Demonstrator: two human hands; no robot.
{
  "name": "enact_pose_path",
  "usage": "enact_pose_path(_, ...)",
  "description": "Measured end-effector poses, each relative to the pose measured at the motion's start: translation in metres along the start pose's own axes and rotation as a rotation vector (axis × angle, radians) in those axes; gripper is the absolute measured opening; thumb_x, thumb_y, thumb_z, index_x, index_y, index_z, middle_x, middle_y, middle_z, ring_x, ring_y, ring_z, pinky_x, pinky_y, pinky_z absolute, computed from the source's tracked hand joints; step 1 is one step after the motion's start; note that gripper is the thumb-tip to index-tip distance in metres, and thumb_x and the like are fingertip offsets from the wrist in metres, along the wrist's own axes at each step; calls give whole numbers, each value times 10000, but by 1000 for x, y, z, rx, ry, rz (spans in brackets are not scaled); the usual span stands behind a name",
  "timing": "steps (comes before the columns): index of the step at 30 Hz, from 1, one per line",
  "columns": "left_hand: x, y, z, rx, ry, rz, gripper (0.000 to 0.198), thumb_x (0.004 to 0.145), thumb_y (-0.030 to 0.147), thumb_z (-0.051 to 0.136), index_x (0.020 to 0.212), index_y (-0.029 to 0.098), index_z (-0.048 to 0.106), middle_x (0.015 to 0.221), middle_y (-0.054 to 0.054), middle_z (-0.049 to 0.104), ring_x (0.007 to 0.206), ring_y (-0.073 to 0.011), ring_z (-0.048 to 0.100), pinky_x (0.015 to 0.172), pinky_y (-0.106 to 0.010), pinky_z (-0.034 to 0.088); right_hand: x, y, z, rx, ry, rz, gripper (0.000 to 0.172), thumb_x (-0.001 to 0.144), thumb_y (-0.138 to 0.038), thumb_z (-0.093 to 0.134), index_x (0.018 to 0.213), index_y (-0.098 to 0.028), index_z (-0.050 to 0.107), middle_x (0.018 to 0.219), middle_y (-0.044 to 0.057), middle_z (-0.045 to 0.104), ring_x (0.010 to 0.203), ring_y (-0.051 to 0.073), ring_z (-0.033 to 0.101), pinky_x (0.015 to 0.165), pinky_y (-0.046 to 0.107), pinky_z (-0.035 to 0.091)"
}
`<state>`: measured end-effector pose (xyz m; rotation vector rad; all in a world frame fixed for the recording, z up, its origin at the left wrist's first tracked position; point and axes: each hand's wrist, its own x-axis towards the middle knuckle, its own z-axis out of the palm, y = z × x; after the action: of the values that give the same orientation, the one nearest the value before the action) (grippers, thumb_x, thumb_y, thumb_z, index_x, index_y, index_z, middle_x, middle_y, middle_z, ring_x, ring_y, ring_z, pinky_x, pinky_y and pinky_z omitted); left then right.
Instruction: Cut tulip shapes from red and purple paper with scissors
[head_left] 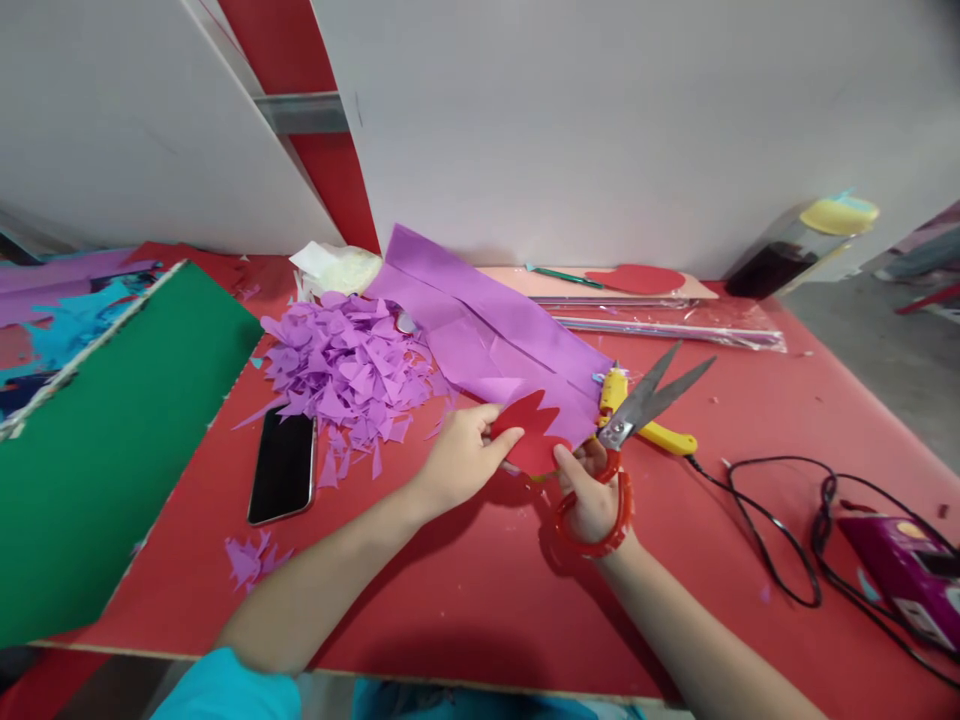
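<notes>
Left hand (461,455) and right hand (592,505), the latter through red-handled metal scissors (616,428), pinch a jagged-edged flat red cutout (531,432) between fingers above the red bench (450,615); a yellow-lidded clear bottle (810,243) holds dark liquid (763,270).

Covered, Cropped or Too Small to Name

Toward the left of the red surface (450,615), the green board (142,430) runs out of frame and covers part of the blue scraps (79,325). Farther in, purple scraps (345,360) hide the upper end of the phone (283,465) and most of a small round thing (405,322), which cannot be identified. The left hand (457,455) and right hand (592,500) conceal parts of the red paper's (531,430) outline. The scissors (616,430) block the middle of the glue gun (613,385). At the right edge, the magenta box (892,570) is cropped, its lettering unreadable; objects (926,255) beyond are blurred.
</notes>
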<state>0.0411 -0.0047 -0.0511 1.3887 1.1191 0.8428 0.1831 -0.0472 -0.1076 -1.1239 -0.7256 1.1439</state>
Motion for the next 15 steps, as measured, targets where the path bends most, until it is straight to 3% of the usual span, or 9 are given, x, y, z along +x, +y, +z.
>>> enact_pose_path(6,4,0,-5,226,-63,13,144,781,248,552,802,136,640,757,-60,688,661,-190,641,587,-286,492,1,4,-5,-203,66,-11,220,708,-327,694,711,-217,504,601,-39,495,539,123,482,526,271,420)
enact_pose_path(12,9,5,-19,161,-248,-134,218,744,182,538,933,110,617,869,-69,691,745,-188,651,625,-268,490,-2,7,-8,-411,8,-98,248,726,-360,653,858,-188,534,732,21,593,668,185,558,614,324,470)
enact_pose_path(15,11,2,-23,192,-224,-158,360,736,244,606,1071,117,582,1034,-91,679,897,-219,647,742,-301,505,-3,7,-7,-543,24,-172,222,724,-347,634,836,-190,525,627,-20,510,560,151,487,532,298,442)
